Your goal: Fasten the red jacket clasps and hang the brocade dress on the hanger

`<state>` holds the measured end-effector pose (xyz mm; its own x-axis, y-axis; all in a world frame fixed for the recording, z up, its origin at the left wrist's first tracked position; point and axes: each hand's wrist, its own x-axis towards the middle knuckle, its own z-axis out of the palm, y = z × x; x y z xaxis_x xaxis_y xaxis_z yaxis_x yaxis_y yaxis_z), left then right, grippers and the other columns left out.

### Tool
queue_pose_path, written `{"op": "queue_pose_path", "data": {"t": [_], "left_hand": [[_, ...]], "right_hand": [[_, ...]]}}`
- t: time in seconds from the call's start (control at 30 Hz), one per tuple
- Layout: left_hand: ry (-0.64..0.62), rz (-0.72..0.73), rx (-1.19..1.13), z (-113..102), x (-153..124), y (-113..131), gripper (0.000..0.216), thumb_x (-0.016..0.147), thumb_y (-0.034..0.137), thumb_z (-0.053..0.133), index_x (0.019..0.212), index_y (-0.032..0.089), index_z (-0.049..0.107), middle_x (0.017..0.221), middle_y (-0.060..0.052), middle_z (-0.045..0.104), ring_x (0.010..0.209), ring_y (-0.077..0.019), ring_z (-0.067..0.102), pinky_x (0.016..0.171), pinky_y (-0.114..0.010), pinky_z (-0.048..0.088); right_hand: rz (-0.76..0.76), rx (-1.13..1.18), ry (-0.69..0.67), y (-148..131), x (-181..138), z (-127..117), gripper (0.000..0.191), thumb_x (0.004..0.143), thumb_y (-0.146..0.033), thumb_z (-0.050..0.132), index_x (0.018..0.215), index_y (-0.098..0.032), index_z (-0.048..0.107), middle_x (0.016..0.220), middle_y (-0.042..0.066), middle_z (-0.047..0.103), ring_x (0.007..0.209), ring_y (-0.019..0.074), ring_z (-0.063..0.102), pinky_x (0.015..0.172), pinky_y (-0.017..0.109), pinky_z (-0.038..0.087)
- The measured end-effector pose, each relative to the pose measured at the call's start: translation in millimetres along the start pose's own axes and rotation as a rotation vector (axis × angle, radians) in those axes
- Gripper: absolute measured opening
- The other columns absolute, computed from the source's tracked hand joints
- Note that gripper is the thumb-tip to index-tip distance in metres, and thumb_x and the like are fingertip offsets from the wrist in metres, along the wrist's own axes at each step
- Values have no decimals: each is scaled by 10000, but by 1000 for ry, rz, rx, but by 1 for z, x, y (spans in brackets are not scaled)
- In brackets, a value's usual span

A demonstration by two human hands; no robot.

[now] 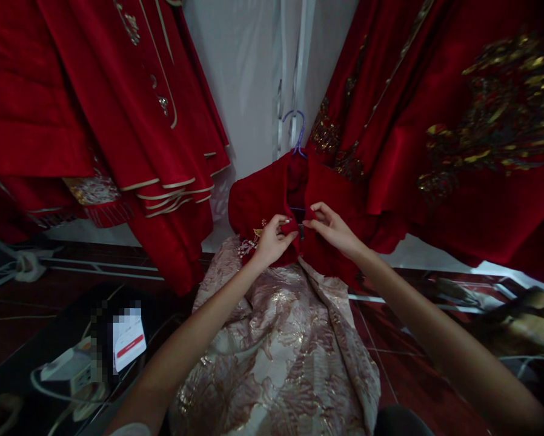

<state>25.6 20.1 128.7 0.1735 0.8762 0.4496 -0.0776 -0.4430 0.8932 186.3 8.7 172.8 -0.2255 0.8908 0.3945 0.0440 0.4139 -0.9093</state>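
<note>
Left hand (274, 241) and right hand (333, 230), a narrow gap between them, each pinch a front edge; brocade cloth (276, 357) spreads below; the gripped red jacket (258, 200) lies straight ahead over its far edge, opening running away toward the purple hanger (300, 142) (neither hand nearer); detail under the fingers is probably too dim to judge.

The head view looks forward and down, near both hands (273, 242) (334, 230).
</note>
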Motion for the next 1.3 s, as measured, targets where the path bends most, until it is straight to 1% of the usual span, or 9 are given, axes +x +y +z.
{"op": "queue_pose_path", "data": {"t": [0.1, 0.2, 0.33, 0.43, 0.67, 0.87, 1.1, 1.23, 1.3], "left_hand": [[-117, 102, 242, -7, 6, 14, 282, 711, 127, 590, 965, 197, 490, 1011, -39, 595, 860, -127, 596, 636, -187, 462], [-192, 121, 396, -15, 13, 23, 293, 694, 87, 564, 959, 195, 498, 981, -39, 597, 820, -123, 589, 634, -195, 449], [-268, 105, 366, -23, 18, 25, 303, 689, 99, 585, 963, 182, 485, 980, -44, 585, 823, -124, 586, 683, -228, 462], [-308, 55, 280, -27, 18, 26, 295, 677, 100, 611, 933, 164, 479, 967, -45, 568, 808, -121, 586, 709, -257, 473], [-344, 1, 251, -36, 17, 29, 301, 674, 114, 643, 930, 157, 492, 906, -28, 564, 779, -111, 574, 737, -282, 468], [-359, 35, 231, -38, 15, 28, 301, 692, 133, 640, 954, 158, 494, 954, -47, 572, 811, -116, 581, 744, -272, 472], [-378, 187, 566, -35, 17, 38, 286, 703, 170, 631, 953, 180, 495, 881, -30, 596, 720, -135, 577, 741, -282, 462], [-356, 221, 712, -32, 19, 40, 320, 695, 162, 629, 980, 166, 485, 791, -39, 597, 698, -169, 584, 680, -280, 461], [-361, 244, 756, -31, 20, 43, 261, 708, 155, 598, 952, 160, 506, 787, -46, 603, 689, -172, 586, 673, -283, 460]], "right_hand": [[-53, -10, -6, 1, 3, 5, 294, 679, -251, 675, 887, -221, 469, 815, -30, 540, 763, 103, 546, 740, 243, 447], [-87, 3, 37, 4, 5, 11, 313, 662, -223, 670, 930, -222, 508, 871, -5, 557, 829, 120, 555, 804, 269, 458], [-64, 32, 122, 10, 3, 12, 261, 687, -222, 610, 942, -218, 554, 900, 18, 582, 850, 135, 567, 842, 309, 469], [-48, 47, 114, 14, 1, 10, 275, 701, -242, 611, 972, -214, 575, 903, 25, 604, 864, 142, 578, 869, 332, 469], [-101, 1, 149, 19, 0, 7, 305, 704, -348, 694, 953, -214, 579, 949, 37, 623, 884, 146, 592, 903, 337, 464], [-119, -7, 126, 20, -3, 12, 331, 702, -392, 705, 943, -212, 568, 953, 39, 624, 876, 145, 599, 879, 320, 487], [-157, -69, 184, 16, -3, 22, 281, 736, -376, 671, 926, -212, 546, 918, 32, 610, 846, 138, 600, 799, 291, 516], [-190, -88, 199, 16, 1, 27, 252, 737, -365, 669, 873, -203, 531, 885, 24, 609, 821, 136, 610, 746, 275, 528], [-196, -119, 206, 15, 1, 27, 247, 742, -377, 660, 855, -202, 527, 893, 28, 620, 824, 144, 617, 734, 278, 532]]}}
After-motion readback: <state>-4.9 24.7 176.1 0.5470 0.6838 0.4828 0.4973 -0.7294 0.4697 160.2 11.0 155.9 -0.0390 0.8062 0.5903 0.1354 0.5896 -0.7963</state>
